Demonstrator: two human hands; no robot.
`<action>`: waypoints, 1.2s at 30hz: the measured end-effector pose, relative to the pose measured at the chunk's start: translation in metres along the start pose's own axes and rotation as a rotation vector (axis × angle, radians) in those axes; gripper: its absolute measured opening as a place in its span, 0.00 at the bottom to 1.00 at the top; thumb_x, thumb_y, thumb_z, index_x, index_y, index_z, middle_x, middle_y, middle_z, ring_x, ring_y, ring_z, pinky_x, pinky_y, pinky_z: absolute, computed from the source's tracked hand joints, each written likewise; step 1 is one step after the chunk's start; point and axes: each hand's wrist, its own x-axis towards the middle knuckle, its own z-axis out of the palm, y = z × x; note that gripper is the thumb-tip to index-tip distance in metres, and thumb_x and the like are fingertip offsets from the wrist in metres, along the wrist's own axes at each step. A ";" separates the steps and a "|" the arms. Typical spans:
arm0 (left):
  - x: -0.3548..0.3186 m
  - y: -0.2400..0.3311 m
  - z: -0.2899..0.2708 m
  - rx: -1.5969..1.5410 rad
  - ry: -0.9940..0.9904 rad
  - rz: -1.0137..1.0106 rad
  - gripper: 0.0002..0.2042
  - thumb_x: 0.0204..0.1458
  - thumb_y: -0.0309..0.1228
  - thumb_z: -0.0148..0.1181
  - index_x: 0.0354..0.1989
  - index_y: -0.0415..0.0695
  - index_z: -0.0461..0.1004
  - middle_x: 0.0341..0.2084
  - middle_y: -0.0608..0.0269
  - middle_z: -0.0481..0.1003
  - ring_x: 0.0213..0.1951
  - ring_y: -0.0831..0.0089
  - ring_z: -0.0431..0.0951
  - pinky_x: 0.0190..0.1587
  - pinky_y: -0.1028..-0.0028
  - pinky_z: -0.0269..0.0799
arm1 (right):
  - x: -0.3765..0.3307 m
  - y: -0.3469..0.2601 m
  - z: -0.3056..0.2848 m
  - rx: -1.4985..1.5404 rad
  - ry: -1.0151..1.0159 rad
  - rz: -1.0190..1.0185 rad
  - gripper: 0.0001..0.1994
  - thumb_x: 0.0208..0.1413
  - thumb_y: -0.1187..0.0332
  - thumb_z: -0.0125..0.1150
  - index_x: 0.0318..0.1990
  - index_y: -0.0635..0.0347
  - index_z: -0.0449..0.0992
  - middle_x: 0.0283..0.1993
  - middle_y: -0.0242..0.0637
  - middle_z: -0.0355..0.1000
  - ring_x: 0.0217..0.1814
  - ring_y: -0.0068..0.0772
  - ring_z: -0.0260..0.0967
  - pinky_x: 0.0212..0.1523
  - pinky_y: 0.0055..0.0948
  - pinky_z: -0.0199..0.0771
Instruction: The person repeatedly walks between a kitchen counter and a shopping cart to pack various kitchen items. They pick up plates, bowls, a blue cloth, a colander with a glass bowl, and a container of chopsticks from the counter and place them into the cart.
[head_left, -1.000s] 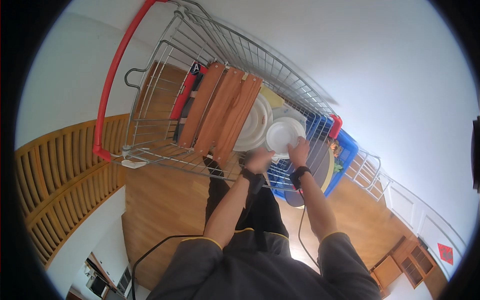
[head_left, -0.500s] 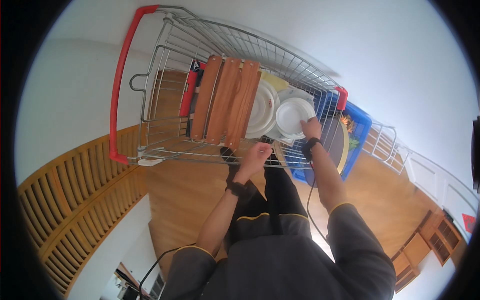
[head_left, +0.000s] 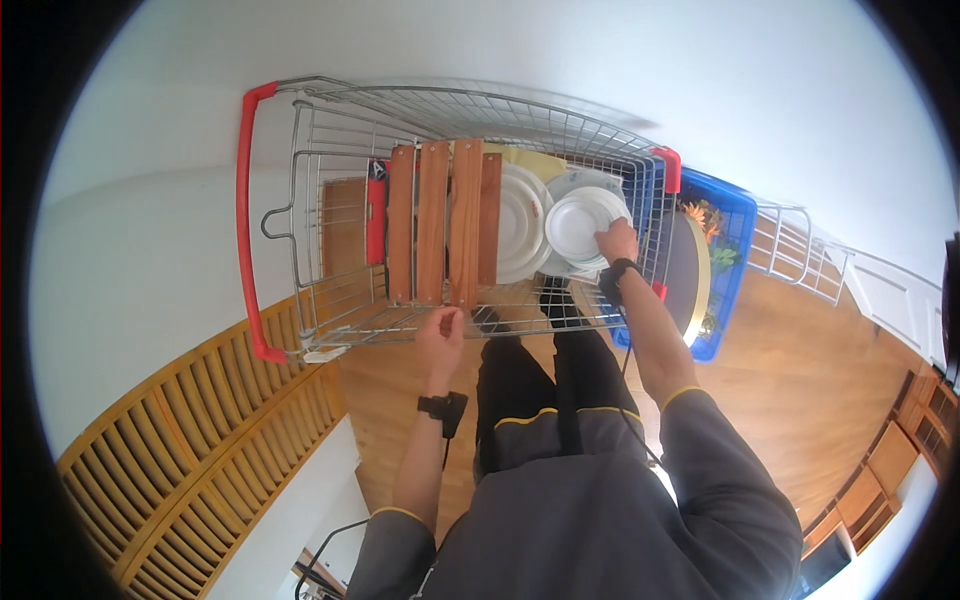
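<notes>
A wire shopping cart point(head_left: 380, 325) with red trim stands in front of me. My right hand point(head_left: 618, 242) reaches into it, its fingers closed on the right edge of a small white plate point(head_left: 572, 226) on top of a stack. Left of that stack lie larger white plates point(head_left: 515, 220), partly covered by a reddish-brown wooden slatted piece point(head_left: 433, 220). My left hand point(head_left: 440, 338) is curled closed by the cart's near rim, just below the slats' ends; nothing shows between its fingers. A yellow sheet point(head_left: 535, 160) lies behind the plates.
Right of the cart stands a blue crate point(head_left: 738, 240) with orange flowers point(head_left: 695, 218) and a round, pale-rimmed board point(head_left: 690, 275). A white metal rack point(head_left: 790, 245) is beyond it. Slatted wooden railing point(head_left: 200, 450) runs at lower left. Dark cables hang from both wrists.
My left hand has moved left along the cart's near rim, from below the plates to below the slats. My right hand stays at the small plates, which are shifted slightly apart now.
</notes>
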 end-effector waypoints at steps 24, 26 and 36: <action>0.028 0.005 0.009 0.256 0.349 -0.096 0.09 0.52 0.38 0.59 0.31 0.45 0.75 0.18 0.61 0.74 0.22 0.68 0.75 0.27 0.69 0.69 | -0.014 -0.054 0.045 0.319 0.001 -0.380 0.17 0.39 0.67 0.67 0.36 0.64 0.70 0.32 0.47 0.75 0.35 0.46 0.74 0.39 0.38 0.74; 0.029 0.005 0.009 0.300 0.371 -0.092 0.10 0.51 0.38 0.60 0.29 0.45 0.75 0.16 0.62 0.73 0.21 0.68 0.74 0.26 0.69 0.68 | -0.022 -0.069 0.061 0.346 -0.049 -0.369 0.17 0.39 0.68 0.67 0.37 0.64 0.71 0.35 0.48 0.76 0.39 0.48 0.74 0.41 0.38 0.73; 0.029 -0.003 0.015 0.283 0.382 -0.023 0.13 0.50 0.39 0.61 0.22 0.43 0.72 0.11 0.62 0.69 0.15 0.68 0.70 0.20 0.70 0.64 | -0.030 -0.101 0.111 0.271 -0.192 -0.363 0.15 0.39 0.69 0.66 0.37 0.62 0.73 0.39 0.52 0.74 0.44 0.53 0.71 0.46 0.42 0.71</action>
